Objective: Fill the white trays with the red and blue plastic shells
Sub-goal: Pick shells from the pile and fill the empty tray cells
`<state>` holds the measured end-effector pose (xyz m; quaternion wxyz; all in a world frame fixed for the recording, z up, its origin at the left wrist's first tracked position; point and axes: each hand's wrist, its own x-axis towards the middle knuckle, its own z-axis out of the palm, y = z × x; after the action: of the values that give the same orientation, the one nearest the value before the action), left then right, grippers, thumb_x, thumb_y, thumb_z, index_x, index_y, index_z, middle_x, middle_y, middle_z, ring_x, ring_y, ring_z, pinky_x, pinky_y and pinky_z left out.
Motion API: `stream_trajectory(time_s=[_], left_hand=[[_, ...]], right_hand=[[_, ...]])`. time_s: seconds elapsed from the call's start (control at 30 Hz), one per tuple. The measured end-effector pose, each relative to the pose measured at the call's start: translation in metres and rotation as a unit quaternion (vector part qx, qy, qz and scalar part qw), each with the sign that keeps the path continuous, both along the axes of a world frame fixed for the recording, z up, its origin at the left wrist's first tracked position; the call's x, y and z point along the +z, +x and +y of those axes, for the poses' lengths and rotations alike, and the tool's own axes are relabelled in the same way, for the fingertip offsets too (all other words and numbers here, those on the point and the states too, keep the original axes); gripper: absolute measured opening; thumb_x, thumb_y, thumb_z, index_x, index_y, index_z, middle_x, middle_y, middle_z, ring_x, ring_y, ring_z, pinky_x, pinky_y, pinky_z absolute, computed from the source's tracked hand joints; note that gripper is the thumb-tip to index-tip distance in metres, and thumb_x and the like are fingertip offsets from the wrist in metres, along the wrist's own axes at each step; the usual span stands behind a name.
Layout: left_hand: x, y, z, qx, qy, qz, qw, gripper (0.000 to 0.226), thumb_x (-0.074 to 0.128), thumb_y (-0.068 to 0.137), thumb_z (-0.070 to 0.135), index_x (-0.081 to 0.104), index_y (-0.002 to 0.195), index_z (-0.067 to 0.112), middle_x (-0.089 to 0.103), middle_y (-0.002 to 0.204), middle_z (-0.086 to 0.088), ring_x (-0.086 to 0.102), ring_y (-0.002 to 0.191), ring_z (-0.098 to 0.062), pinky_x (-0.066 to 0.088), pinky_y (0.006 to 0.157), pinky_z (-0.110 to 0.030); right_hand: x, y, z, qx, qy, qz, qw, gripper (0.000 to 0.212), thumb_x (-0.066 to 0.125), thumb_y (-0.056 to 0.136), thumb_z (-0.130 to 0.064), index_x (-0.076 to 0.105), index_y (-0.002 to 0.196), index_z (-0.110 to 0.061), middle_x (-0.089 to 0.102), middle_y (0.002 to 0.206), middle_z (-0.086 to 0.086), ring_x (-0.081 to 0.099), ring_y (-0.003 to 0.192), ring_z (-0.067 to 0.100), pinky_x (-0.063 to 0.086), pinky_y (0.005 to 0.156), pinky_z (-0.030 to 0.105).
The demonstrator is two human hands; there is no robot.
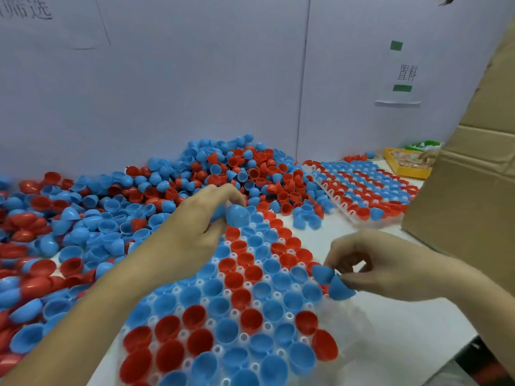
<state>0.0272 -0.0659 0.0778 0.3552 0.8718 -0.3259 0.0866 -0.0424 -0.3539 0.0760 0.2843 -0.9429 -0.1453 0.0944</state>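
Observation:
A white tray (pixel 341 323) lies in front of me, most of its cups holding red and blue shells, open side up. My left hand (pixel 195 227) hovers over the tray's far end and grips a blue shell (pixel 237 215). My right hand (pixel 373 263) is at the tray's right edge, pinching two blue shells (pixel 333 280) between its fingertips. A big loose pile of red and blue shells (pixel 133 207) covers the table to the left and behind. A second filled tray (pixel 365 188) sits at the back right.
A tall cardboard box (pixel 479 174) stands at the right, close to my right hand. Behind it lies a yellow box (pixel 404 165). White partition walls (pixel 195 79) close off the back. The table's edge (pixel 446 349) runs at the lower right.

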Motion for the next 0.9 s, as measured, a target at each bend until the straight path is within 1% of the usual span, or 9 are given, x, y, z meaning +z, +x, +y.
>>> stream_trajectory(time_s=[0.1,0.17,0.27,0.4,0.5,0.57,0.67,0.77,0.9], left_hand=[[0.000,0.001,0.001,0.001,-0.016,0.078,0.997,0.022,0.048,0.104,0.014,0.056,0.094,0.031,0.058,0.075,0.023,0.046,0.057,-0.002,0.043,0.055,-0.018],[-0.003,0.001,0.002,0.002,-0.048,0.126,0.991,0.020,0.050,0.103,0.016,0.057,0.093,0.031,0.051,0.057,0.019,0.036,0.045,-0.006,0.035,0.045,-0.017],[-0.002,0.003,0.003,0.013,-0.080,0.162,0.983,0.021,0.052,0.101,0.015,0.056,0.091,0.033,0.048,0.050,0.015,0.031,0.044,-0.005,0.033,0.042,-0.017],[-0.002,-0.001,0.006,0.017,-0.067,0.182,0.981,0.023,0.054,0.100,0.019,0.056,0.089,0.039,0.047,0.055,0.011,0.034,0.051,-0.014,0.035,0.047,-0.023],[-0.002,-0.001,0.006,0.023,-0.063,0.217,0.974,0.023,0.049,0.100,0.023,0.058,0.094,0.043,0.050,0.065,0.004,0.036,0.049,-0.010,0.039,0.049,-0.025],[-0.002,-0.002,0.004,0.011,-0.070,0.247,0.966,0.023,0.042,0.102,0.020,0.060,0.103,0.035,0.053,0.075,0.000,0.047,0.058,-0.008,0.052,0.069,-0.034],[-0.005,-0.004,0.003,-0.011,-0.086,0.266,0.960,0.030,0.036,0.105,0.014,0.062,0.106,0.028,0.059,0.088,-0.003,0.059,0.078,-0.011,0.053,0.093,-0.052],[-0.008,-0.004,0.003,-0.035,-0.062,0.208,0.975,0.025,0.047,0.105,0.019,0.058,0.115,0.039,0.063,0.102,0.002,0.066,0.093,-0.014,0.056,0.091,-0.042],[-0.011,-0.006,-0.004,-0.043,-0.104,0.123,0.986,0.037,0.071,0.092,0.006,0.057,0.112,0.034,0.056,0.099,0.003,0.063,0.093,-0.015,0.057,0.090,-0.030]], right_hand=[[-0.005,-0.020,-0.001,0.003,-0.123,-0.014,0.992,0.007,0.068,0.089,-0.036,0.068,0.092,-0.042,0.059,0.091,-0.024,0.056,0.086,0.003,0.050,0.074,0.022],[-0.011,-0.026,0.009,0.005,-0.196,-0.002,0.981,0.008,0.067,0.089,-0.044,0.065,0.097,-0.045,0.055,0.094,-0.029,0.054,0.089,0.001,0.051,0.075,0.024],[-0.022,-0.027,0.027,0.023,-0.269,-0.005,0.963,0.021,0.065,0.091,-0.043,0.063,0.111,-0.042,0.054,0.096,-0.027,0.054,0.090,0.002,0.050,0.077,0.022],[-0.024,-0.027,0.032,0.024,-0.285,-0.009,0.958,0.025,0.064,0.092,-0.042,0.063,0.117,-0.038,0.058,0.105,-0.022,0.057,0.093,0.007,0.052,0.082,0.024],[-0.018,-0.028,0.031,0.019,-0.270,0.008,0.963,0.026,0.064,0.093,-0.044,0.062,0.118,-0.040,0.058,0.106,-0.023,0.057,0.095,0.006,0.052,0.081,0.024],[-0.015,-0.028,0.028,0.020,-0.261,0.003,0.965,0.026,0.063,0.093,-0.045,0.059,0.118,-0.046,0.057,0.106,-0.025,0.056,0.096,0.004,0.052,0.083,0.025],[-0.008,-0.029,0.023,0.019,-0.243,-0.007,0.970,0.023,0.061,0.093,-0.048,0.055,0.115,-0.053,0.057,0.101,-0.026,0.055,0.094,0.002,0.052,0.084,0.026],[-0.001,-0.023,0.024,0.010,-0.190,-0.063,0.980,0.012,0.058,0.095,-0.046,0.062,0.107,-0.049,0.059,0.095,-0.029,0.054,0.094,-0.005,0.052,0.080,0.022],[0.000,0.000,0.040,-0.021,0.006,-0.176,0.984,0.019,0.063,0.095,-0.028,0.064,0.090,-0.047,0.066,0.083,-0.028,0.062,0.087,-0.004,0.050,0.067,0.010]])
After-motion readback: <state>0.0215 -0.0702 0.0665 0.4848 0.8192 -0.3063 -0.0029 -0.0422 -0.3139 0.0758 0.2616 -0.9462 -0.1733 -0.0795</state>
